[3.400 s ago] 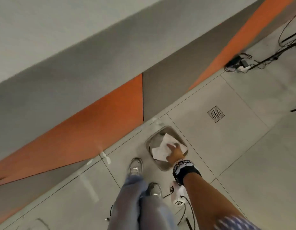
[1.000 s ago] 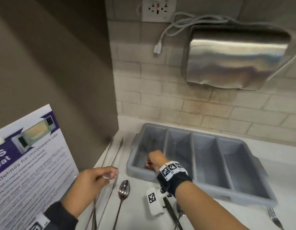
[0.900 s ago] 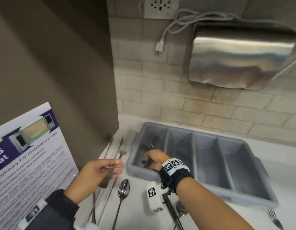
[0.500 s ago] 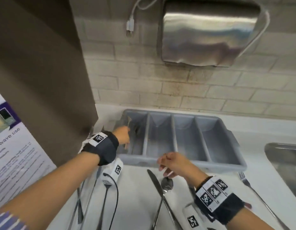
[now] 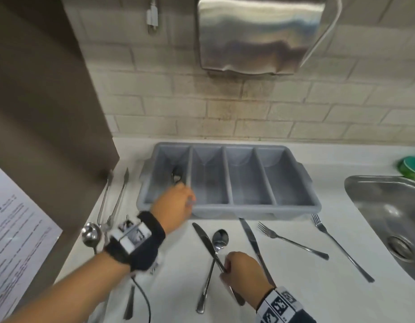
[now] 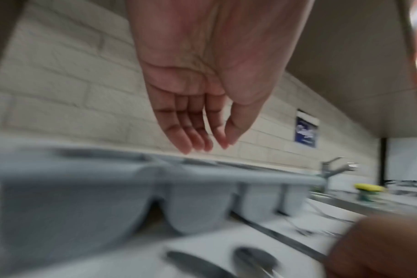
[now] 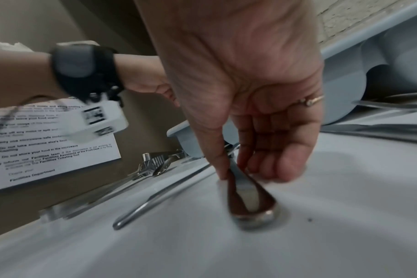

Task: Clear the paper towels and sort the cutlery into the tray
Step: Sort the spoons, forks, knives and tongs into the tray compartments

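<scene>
My right hand (image 5: 245,275) pinches the handle of a knife (image 5: 207,247) between thumb and fingers, near the counter's front edge; its long axis runs from my fingers away and left toward the tray (image 5: 295,207), crossing a spoon (image 5: 215,255). The tray lies just beyond, so I judge the knife only needs lifting and carrying forward. My left hand (image 6: 202,105) hovers by the tray's left compartment, fingers straight, relaxed and empty; a spoon already lies in that compartment. A second knife (image 5: 255,247) and two forks (image 5: 292,241) lie to the right. On the notice (image 7: 48,143) at left I can read "Facilities Department".
</scene>
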Demonstrator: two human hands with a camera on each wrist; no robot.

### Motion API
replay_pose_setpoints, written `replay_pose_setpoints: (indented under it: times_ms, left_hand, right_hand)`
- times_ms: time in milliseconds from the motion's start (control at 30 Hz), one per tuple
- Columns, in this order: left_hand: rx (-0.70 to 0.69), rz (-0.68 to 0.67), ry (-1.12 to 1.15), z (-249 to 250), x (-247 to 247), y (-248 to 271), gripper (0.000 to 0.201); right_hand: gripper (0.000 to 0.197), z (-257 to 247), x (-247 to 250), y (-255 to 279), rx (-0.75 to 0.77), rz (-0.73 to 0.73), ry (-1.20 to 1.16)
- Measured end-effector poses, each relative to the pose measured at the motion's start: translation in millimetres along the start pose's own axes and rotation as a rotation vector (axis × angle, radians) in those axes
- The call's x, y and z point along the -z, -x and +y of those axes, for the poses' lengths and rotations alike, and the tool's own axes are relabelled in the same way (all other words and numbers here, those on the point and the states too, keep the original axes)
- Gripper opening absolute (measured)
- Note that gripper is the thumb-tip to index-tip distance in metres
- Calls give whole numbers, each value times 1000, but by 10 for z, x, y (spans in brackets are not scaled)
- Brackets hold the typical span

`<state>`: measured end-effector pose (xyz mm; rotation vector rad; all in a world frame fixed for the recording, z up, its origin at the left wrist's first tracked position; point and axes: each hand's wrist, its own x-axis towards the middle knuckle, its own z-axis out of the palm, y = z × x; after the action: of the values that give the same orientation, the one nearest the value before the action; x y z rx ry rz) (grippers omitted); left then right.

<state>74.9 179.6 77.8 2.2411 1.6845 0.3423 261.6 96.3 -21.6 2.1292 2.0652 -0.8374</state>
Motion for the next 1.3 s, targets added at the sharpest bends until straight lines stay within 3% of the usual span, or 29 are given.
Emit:
replay_pose_setpoints:
  times_ms: [67,167,300,433,533,633,667,733,800,867,933,1067,1300]
  left_hand:
    - [-6,-185,2,257,-293,356,23]
    - [62,-476,-160,464,-723,676,41]
    - [145,-594,-205,468,-980,790,39]
    - [34,-494,-316,292,-1024,814,32]
    - [84,-334,-161,77,-785,888,18]
    - [138,-237,42,-280,-568,1016,28]
    - [146,-186,136,-387,-522,1039,41]
    - [215,-142,325,-417,-283,1075,59]
    - [218,-38,466,-377,-80,1038,61]
    - [204,74,573,-281,84,917,55]
    - [199,106,550,-199,112,722,38]
    - [274,64,510,-94,-43,85,43]
    - [345,-139,316,286,-361,-867,44]
  right_hand:
    - [11,-29,8,0,14,19,9]
    - [17,-47,10,-13,44,25,60]
    - [22,-3,89,17,20,2,64]
    - [22,85,428,196,48,-98,112]
    - [21,231,1022,407,149,-181,90]
    - [22,413,1792,556,183,-257,-20]
    - [20,477,1994,560,178,-226,-151]
    - [16,595,2177,401,176,5,-433]
    - [16,588,2104,50,140,288,-499]
    - [17,478,1867,-393,86,393,-360]
    - [26,337,1607,-811,3,292,-232]
    - [34,222,1240,-1258,-34,108,58]
    - [32,215,1248,-1371,-13,-28,93]
